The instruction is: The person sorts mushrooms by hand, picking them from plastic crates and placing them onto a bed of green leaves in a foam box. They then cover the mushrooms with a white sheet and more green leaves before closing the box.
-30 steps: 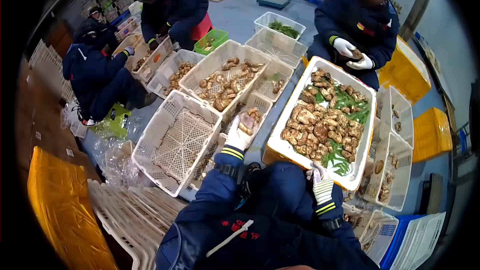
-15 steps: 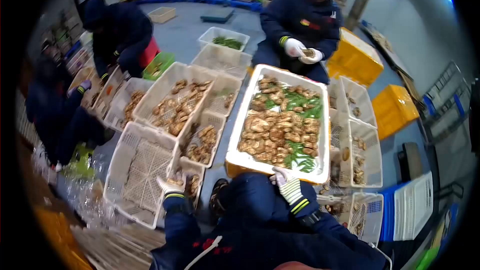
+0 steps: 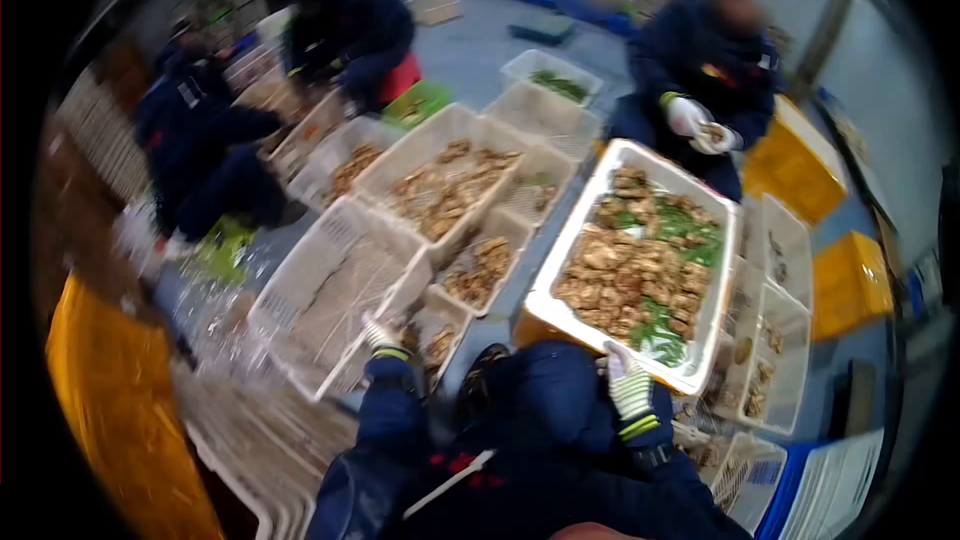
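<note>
My left hand (image 3: 384, 336), in a pale glove, is at the rims between the large white crate (image 3: 290, 332) and a small crate (image 3: 452, 318). Motion blur hides its fingertips and anything they hold. My right hand (image 3: 628, 386), in a striped glove, has its fingers closed at the near rim of the white foam box (image 3: 540, 292). Brown mushrooms (image 3: 612, 275) and green leaves (image 3: 660, 335) fill this box, which is tilted in view. Mushrooms (image 3: 480, 272) also lie in the crates between my hands and beyond.
Across the box a person (image 3: 690, 70) holds a mushroom in gloved hands. Two people (image 3: 350, 30), (image 3: 205, 140) crouch at crates on the left. Yellow boxes (image 3: 795, 165), (image 3: 850, 285) stand at right, an orange one (image 3: 125, 410) at left. Stacked pale lids (image 3: 260, 430) lie at lower left.
The view has turned left, so the crates, box and people appear farther right. My left hand has moved from inside the crate's edge up to its rim. The right hand remains at the foam box.
</note>
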The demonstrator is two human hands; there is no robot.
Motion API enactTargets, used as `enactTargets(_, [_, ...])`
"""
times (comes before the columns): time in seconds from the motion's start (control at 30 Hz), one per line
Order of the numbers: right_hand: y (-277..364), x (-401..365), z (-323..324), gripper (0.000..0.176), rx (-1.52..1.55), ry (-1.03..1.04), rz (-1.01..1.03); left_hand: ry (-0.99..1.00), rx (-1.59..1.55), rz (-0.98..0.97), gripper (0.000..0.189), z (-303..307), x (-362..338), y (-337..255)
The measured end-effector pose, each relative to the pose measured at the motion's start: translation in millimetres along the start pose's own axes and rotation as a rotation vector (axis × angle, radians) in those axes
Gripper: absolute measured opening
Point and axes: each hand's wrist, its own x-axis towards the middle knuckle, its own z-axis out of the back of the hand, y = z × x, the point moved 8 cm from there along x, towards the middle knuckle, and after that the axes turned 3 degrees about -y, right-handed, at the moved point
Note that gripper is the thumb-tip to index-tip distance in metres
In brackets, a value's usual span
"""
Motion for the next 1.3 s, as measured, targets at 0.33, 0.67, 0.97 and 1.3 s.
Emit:
enactTargets(0.33, [-15.3,5.9,-5.3,0.033,0.182,0.002,-0.169,-0.134,-0.003,-0.614,0.054,-14.8,-18.7,-19.1])
enactTargets(0.67, [-10.8,5.2,-8.1,0.034,0.132,0.015,-0.181,-0.171,0.312,-0.544,0.059,-10.3,-4.1,-12.0])
enactTargets(0.97, [-14.5,5.8,-5.8,0.035,0.100,0.051,-0.168,-0.208,0.318,-0.769,0.046,-5.2,-1.3,-14.5])
enactTargets(1.3, [-10.2,5.8,-5.7,0.031,-0.033,0.046,-0.022,-0.547,1.712,-0.884,0.066,-6.1,1.4,-24.3])
